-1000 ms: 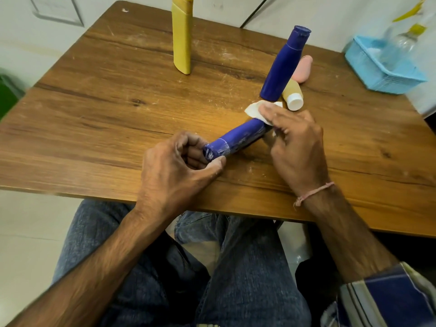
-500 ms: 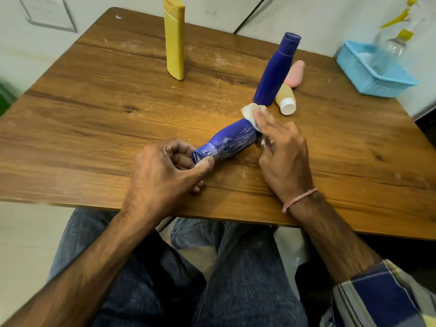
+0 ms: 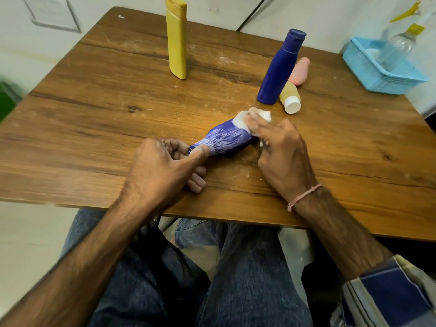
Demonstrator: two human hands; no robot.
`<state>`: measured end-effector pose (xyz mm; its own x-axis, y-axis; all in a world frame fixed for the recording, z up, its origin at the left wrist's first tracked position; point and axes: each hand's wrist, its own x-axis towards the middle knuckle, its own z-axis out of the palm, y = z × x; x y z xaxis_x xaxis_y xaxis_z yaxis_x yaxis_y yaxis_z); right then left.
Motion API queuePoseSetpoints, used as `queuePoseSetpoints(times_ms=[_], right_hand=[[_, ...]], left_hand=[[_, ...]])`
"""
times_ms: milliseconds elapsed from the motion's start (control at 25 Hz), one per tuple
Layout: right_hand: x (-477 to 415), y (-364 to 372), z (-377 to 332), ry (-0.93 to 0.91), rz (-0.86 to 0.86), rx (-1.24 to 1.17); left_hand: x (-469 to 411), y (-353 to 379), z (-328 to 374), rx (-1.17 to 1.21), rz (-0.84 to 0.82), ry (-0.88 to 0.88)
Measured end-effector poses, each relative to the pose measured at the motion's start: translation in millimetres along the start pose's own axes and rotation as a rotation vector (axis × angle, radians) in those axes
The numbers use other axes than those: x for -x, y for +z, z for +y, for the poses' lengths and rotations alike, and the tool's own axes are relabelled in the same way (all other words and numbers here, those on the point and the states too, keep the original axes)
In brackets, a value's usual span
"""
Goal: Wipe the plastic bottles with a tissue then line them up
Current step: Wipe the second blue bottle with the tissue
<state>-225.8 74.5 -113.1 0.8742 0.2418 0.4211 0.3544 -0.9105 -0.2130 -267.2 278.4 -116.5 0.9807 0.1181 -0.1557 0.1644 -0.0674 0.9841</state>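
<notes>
A blue plastic bottle (image 3: 224,140) lies on its side on the wooden table (image 3: 94,119), streaked with white smears. My left hand (image 3: 162,168) grips its cap end. My right hand (image 3: 280,152) presses a white tissue (image 3: 243,118) against the bottle's far end. A second blue bottle (image 3: 279,67) stands upright behind them. A tall yellow bottle (image 3: 176,38) stands at the back. A small yellow bottle with a white cap (image 3: 289,97) and a pink bottle (image 3: 299,70) lie on their sides beside the upright blue one.
A light blue plastic basket (image 3: 382,67) sits at the table's far right corner with a clear spray bottle (image 3: 398,43) in it. White walls run behind the table. White dust specks lie on the wood around the bottles. My knees are under the near edge.
The tissue in my right hand has slid along the lying blue bottle toward its far end, and white smears now show on its body. My left hand keeps holding the cap end.
</notes>
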Motion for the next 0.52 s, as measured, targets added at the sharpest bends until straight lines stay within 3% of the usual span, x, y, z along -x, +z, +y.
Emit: queuePoseSetpoints(times_ms=[160, 320, 520], right_hand=[[-10.9, -6.1, 1.7, -0.045, -0.041, -0.014], [-10.3, -2.7, -2.6, 0.002, -0.065, 0.013], [-13.7, -9.6, 17.9, 0.021, -0.108, 0.030]], left_hand=[[-3.0, -2.0, 3.3, -0.053, 0.011, -0.035], [1.6, -5.2, 4.9, -0.473, 0.111, 0.058], [-1.5, -5.9, 5.5, -0.505, 0.129, 0.102]])
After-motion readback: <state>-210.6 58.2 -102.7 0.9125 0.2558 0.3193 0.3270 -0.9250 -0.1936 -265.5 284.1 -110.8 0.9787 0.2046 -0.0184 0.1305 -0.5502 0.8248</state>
